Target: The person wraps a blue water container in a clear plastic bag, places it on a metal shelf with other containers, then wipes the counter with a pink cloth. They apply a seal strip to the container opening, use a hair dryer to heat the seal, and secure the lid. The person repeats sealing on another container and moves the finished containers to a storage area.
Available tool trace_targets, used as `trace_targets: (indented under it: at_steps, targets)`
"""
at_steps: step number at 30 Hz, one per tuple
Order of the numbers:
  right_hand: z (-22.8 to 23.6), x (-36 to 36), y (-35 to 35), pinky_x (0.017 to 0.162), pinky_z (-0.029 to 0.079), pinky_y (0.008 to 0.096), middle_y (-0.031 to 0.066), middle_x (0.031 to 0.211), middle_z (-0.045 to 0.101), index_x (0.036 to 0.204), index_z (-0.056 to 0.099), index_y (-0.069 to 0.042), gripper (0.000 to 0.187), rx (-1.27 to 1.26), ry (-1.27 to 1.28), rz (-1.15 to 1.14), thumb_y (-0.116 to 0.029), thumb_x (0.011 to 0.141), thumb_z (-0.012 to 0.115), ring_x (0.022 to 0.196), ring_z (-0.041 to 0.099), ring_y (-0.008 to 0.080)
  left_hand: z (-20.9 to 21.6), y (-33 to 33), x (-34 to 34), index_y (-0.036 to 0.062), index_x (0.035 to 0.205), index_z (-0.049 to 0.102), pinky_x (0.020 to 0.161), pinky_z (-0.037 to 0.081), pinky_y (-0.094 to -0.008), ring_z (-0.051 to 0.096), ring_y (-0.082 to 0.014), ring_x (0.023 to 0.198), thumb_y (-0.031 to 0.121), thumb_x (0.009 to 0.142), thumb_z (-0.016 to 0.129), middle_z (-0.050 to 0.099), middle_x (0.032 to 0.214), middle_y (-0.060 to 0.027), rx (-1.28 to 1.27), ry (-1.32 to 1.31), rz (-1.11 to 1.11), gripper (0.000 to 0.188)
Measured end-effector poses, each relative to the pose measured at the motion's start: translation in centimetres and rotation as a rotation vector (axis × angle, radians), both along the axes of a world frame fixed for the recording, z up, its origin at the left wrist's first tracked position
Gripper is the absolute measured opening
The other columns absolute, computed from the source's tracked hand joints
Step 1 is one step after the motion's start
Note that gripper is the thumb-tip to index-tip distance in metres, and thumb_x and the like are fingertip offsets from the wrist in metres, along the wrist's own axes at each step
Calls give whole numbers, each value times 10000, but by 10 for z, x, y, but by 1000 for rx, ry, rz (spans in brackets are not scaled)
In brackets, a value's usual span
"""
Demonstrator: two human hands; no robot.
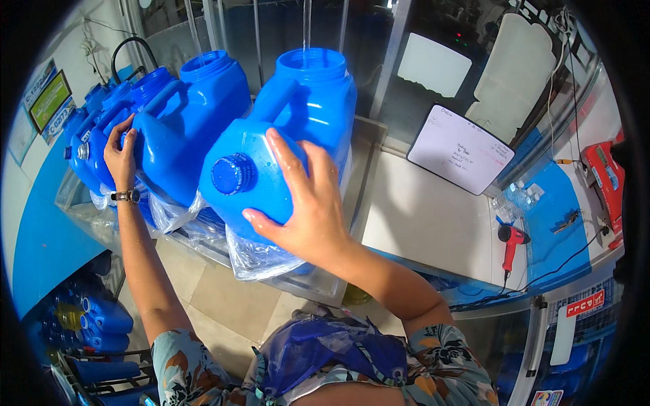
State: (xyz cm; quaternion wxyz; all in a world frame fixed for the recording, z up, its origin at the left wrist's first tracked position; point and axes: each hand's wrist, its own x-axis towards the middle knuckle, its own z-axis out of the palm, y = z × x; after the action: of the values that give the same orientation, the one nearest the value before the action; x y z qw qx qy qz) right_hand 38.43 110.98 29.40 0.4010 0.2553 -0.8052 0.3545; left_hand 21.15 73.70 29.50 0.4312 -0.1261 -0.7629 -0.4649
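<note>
Several blue plastic water jugs stand in a row on a steel trough (318, 287). My right hand (305, 203) lies flat with spread fingers on the front of the nearest blue jug (318, 115), beside its capped spout (231, 174). A thin stream of water (306, 24) falls into that jug's open top. A loose clear plastic film (257, 257) hangs under it. My left hand (122, 159), with a wristwatch, rests on the side of the second blue jug (196, 115), whose top is open too. More blue jugs (101, 135) stand behind it at the left.
A white counter (426, 216) lies to the right with a tilted whiteboard (460, 149), a red heat gun (511, 240) and cables. A red device (606, 179) sits far right. Blue jugs are stacked on a low rack (95, 318) at bottom left. The floor is tiled.
</note>
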Motion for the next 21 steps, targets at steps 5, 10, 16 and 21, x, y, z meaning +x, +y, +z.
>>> trace_targets:
  at_steps: [5, 10, 16, 21]
  targets:
    - [-4, -3, 22, 1016, 380, 492, 231, 1336, 364, 1480, 391, -120, 909, -13, -3, 204, -388, 724, 821, 1167, 457, 400, 7, 10, 5, 47, 1257, 615, 990, 402, -321, 546, -230, 1129, 231, 889, 655, 609, 1239, -123, -137, 78, 224, 413]
    - [-15, -67, 105, 872, 498, 365, 165, 1337, 432, 1319, 530, -55, 485, -322, 71, 266, -175, 873, 680, 1133, 520, 271, -24, 92, 107, -4, 1244, 542, 931, 432, -384, 541, -245, 1091, 200, 928, 623, 563, 1222, -140, 32, 347, 245, 384]
    - [-79, -253, 193, 825, 509, 404, 209, 1071, 577, 1311, 542, -103, 462, 62, -266, -275, -68, 860, 635, 966, 603, 343, -106, 207, 242, 26, 1028, 651, 863, 472, -430, 589, -358, 1024, -9, 694, 581, 641, 1011, -140, -295, -251, -165, 342]
    - [-154, -363, 210, 817, 523, 481, 259, 1007, 639, 1094, 629, -48, 252, 715, -150, -71, -175, 885, 571, 944, 632, 421, -136, 243, 294, 74, 1018, 701, 921, 473, -450, 587, -357, 1076, -83, 671, 521, 625, 1067, -142, -392, -419, 177, 422]
